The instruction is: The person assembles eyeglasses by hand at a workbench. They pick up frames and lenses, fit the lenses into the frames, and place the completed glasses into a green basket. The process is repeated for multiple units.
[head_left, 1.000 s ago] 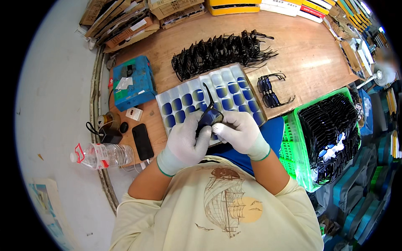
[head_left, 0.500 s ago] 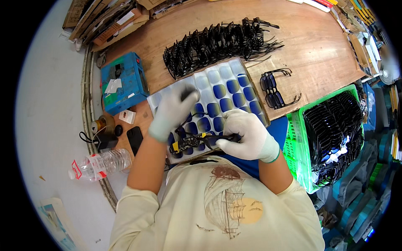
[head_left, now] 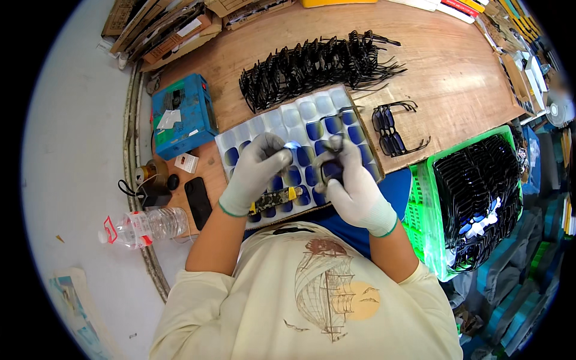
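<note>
Left hand (head_left: 255,171): gloved, pinching a small blue lens (head_left: 292,146) at frame centre, lifted for fitting.
Right hand (head_left: 348,183): gloved, gripping a black plastic glasses frame (head_left: 332,157) steady beside it.
White compartment tray (head_left: 312,111): directly beneath, lenses within reach.

— What is seen around the wooden table (head_left: 456,72)?

— A pale grey floor (head_left: 72,180) is seen to its left, where papers (head_left: 75,300) are laid. Flattened cardboard (head_left: 162,27) is stacked at its far left corner.

— And to its right?

— A green crate (head_left: 429,240) is set against it, and cluttered shelving (head_left: 522,54) is seen beyond.
</note>
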Demonstrator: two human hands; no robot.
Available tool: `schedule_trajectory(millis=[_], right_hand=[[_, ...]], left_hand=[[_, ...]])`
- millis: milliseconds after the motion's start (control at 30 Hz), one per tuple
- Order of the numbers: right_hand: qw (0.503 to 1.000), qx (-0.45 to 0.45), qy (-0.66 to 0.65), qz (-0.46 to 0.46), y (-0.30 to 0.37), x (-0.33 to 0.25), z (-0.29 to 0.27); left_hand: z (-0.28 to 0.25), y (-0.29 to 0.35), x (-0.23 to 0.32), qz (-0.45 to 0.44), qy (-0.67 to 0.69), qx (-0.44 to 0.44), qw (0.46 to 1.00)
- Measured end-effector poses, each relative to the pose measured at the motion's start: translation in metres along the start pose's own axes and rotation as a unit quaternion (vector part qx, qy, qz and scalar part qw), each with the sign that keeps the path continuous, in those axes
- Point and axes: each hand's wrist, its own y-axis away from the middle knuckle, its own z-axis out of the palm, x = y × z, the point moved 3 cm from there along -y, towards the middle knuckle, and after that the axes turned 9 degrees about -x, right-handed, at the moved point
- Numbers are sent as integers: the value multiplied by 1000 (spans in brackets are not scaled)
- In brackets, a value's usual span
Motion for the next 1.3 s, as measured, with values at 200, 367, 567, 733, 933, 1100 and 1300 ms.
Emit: schedule_trajectory(millis=[200,367,567,733,933,1100,1300], right_hand=[[995,-14,-100,21,7,-12,24],[993,-97,-74,-2,15,-26,18],[997,-51,-60,1,19,-27,28],[1000,7,16,-11,17,-27,29],[994,1,100,-48,8,-20,36],[983,6,163,-86,5,-28,42],[997,68,5,-38,5,-21,36]], left_hand=[[19,29,19,63,114,-50,990],[19,51,21,30,229,-125,965],[21,59,31,59,89,-94,990],[28,58,35,91,-30,-26,995],[29,58,31,91,-16,35,995],[21,64,41,141,-115,32,983],[34,61,54,80,-99,-6,992]])
